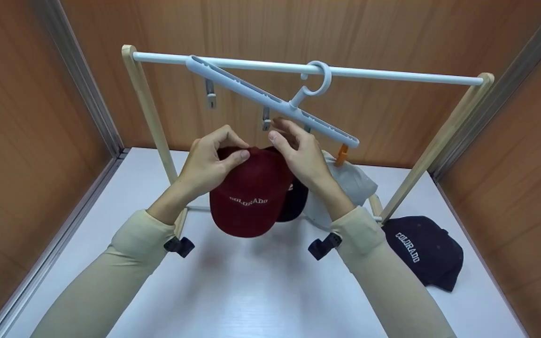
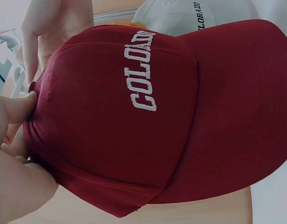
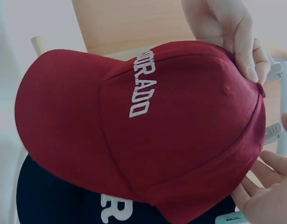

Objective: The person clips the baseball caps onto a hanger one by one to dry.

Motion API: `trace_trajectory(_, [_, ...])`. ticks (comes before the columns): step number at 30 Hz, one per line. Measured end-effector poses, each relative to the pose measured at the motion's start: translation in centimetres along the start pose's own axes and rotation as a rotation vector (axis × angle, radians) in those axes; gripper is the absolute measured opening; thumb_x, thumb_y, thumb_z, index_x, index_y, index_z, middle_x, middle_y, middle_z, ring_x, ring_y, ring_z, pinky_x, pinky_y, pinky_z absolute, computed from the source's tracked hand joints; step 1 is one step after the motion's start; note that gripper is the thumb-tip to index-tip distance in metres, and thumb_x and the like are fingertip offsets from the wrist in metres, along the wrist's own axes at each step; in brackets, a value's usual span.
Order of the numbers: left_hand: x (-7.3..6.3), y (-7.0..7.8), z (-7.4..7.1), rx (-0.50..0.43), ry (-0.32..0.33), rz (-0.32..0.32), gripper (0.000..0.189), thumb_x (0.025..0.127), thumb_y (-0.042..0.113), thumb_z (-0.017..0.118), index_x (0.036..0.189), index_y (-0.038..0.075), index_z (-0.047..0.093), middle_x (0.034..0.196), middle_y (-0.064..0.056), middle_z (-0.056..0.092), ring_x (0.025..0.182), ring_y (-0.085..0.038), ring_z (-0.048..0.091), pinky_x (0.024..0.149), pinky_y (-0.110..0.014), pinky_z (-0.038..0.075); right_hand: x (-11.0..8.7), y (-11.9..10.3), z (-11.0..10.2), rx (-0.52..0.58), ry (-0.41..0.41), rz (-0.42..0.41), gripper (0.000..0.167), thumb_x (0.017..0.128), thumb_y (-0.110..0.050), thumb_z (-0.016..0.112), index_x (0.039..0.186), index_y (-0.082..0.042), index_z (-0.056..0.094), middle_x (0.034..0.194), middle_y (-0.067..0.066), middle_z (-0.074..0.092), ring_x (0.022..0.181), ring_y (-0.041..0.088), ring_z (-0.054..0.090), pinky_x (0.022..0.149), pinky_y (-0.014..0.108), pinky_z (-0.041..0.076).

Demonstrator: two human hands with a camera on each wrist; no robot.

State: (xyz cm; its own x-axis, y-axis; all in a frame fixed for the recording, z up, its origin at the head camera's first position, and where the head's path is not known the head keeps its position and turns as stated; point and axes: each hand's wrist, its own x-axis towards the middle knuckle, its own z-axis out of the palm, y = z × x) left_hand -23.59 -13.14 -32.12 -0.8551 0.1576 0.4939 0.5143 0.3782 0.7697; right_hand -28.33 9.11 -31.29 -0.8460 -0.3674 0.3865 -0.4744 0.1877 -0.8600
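A dark red cap (image 1: 251, 183) with white COLORADO lettering hangs crown up, brim down, below the hanger. My left hand (image 1: 209, 159) pinches its top edge between thumb and fingers, as the right wrist view also shows. My right hand (image 1: 305, 157) is raised beside the cap, near a grey clip (image 1: 266, 123); its thumb and fingers stand apart. In the right wrist view its fingers (image 3: 269, 172) are at the cap's rear edge; whether they touch it I cannot tell. The light blue hanger (image 1: 270, 101) slants from the rack's bar.
Behind the red cap hangs a black cap (image 1: 294, 202). A pale grey cap (image 1: 355, 180) hangs from an orange clip (image 1: 342, 155). A navy cap (image 1: 423, 249) lies on the white table at right. The rack has a white bar (image 1: 406, 77) and wooden legs. Another grey clip (image 1: 211, 99) hangs at left.
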Motion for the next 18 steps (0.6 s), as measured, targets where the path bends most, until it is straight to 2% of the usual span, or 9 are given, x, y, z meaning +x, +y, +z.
trace_trajectory(9, [0.1,-0.2,-0.1,-0.043,-0.012,0.000,0.014,0.101,0.007,0.073,0.115,0.007,0.070,0.107,-0.001,0.078,0.093,-0.019,0.072,0.079,-0.031,0.063,1.6,-0.1,1.1,0.266,-0.009,0.043,0.056,0.112,-0.031,0.057,0.160,-0.006,0.045,0.158,0.005,0.055,0.145,0.015,0.051,0.122,0.031,0.037])
trace_trajectory(13, [0.1,-0.4,-0.2,-0.049,-0.011,-0.003,0.014,0.101,0.008,0.073,0.115,0.007,0.070,0.107,-0.001,0.077,0.094,-0.019,0.072,0.079,-0.031,0.063,1.9,-0.1,1.5,0.372,0.001,0.034,0.050,0.112,-0.028,0.056,0.157,-0.005,0.050,0.151,0.007,0.062,0.143,0.016,0.054,0.121,0.032,0.039])
trace_trajectory(18, [-0.1,-0.6,-0.2,-0.043,-0.010,-0.021,0.015,0.101,0.008,0.073,0.115,0.007,0.070,0.107,-0.001,0.078,0.094,-0.019,0.072,0.079,-0.030,0.062,1.9,0.0,1.7,0.441,0.007,0.045,0.046,0.112,-0.025,0.057,0.154,-0.006,0.054,0.143,0.008,0.068,0.135,0.019,0.061,0.119,0.040,0.044])
